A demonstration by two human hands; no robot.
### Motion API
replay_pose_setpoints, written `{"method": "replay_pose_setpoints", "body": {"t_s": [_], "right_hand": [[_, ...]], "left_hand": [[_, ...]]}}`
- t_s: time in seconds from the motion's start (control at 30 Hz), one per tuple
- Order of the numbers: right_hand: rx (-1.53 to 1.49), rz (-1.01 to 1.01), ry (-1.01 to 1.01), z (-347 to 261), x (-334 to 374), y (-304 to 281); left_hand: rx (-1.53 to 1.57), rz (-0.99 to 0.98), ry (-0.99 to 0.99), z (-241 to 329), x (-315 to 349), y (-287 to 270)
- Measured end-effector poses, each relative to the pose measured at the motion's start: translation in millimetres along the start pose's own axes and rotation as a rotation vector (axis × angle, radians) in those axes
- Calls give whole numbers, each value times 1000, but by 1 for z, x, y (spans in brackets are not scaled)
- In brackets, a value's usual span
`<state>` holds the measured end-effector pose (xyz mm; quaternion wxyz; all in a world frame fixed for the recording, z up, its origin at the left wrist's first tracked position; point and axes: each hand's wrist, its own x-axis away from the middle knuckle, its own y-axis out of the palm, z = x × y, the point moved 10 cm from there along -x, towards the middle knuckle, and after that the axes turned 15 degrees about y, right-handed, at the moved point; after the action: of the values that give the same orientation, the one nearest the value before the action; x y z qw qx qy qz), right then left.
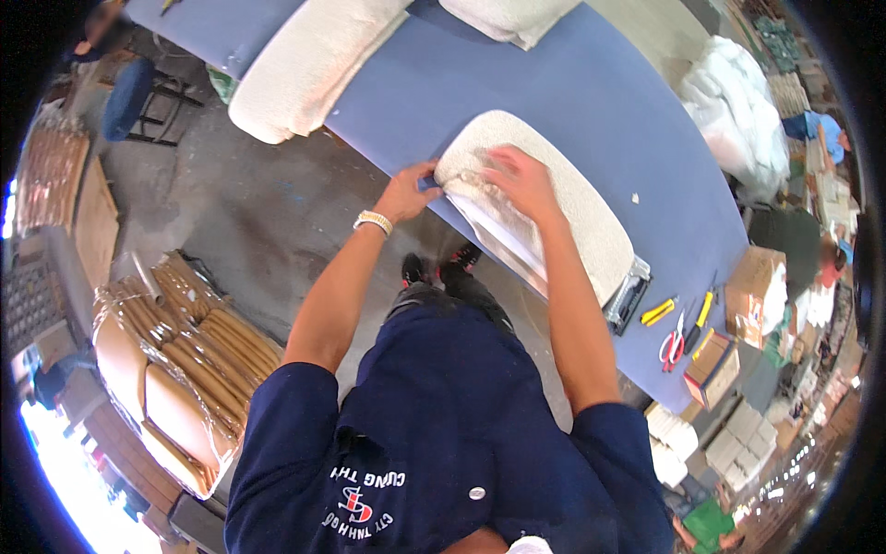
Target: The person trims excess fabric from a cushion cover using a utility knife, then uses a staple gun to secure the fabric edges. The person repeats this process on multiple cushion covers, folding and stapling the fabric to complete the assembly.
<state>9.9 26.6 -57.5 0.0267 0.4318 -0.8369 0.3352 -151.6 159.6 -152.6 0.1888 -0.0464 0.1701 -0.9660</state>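
Note:
A cream, fuzzy-covered seat cushion (563,194) lies on the blue work table (591,92), overhanging its near edge. My right hand (519,180) presses flat on the cushion's near end, fingers spread over the fabric. My left hand (406,189), with a metal watch on the wrist, grips the edge of the fabric at the cushion's corner, with a small blue object at the fingers. The cushion's pale underside (503,240) shows below the fabric edge.
A staple gun (628,295) rests beside the cushion. Yellow tools (657,311) and red-handled scissors (672,343) lie on the table's right end. Two more cream cushions (305,65) sit farther along. Wrapped wooden chair parts (175,360) are stacked on the floor to the left. Boxes (752,286) stand right.

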Motion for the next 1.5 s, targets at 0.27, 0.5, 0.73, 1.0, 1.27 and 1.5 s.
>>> {"method": "replay_pose_setpoints", "body": {"t_s": [0.27, 0.5, 0.73, 1.0, 1.27, 1.5], "right_hand": [[388, 753, 265, 203, 188, -162], [-857, 499, 546, 290, 212, -189], [-825, 379, 482, 227, 169, -256], [-734, 471, 438, 241, 154, -256], [-783, 513, 379, 232, 167, -243], [-650, 547, 504, 191, 176, -234]], "left_hand": [[473, 213, -341, -14, -13, 8], [328, 233, -244, 143, -51, -15], [351, 291, -296, 156, -71, -22], [310, 306, -338, 134, -57, -28], [54, 217, -257, 137, -51, -37], [-284, 79, 143, 175, -45, -39]]}}
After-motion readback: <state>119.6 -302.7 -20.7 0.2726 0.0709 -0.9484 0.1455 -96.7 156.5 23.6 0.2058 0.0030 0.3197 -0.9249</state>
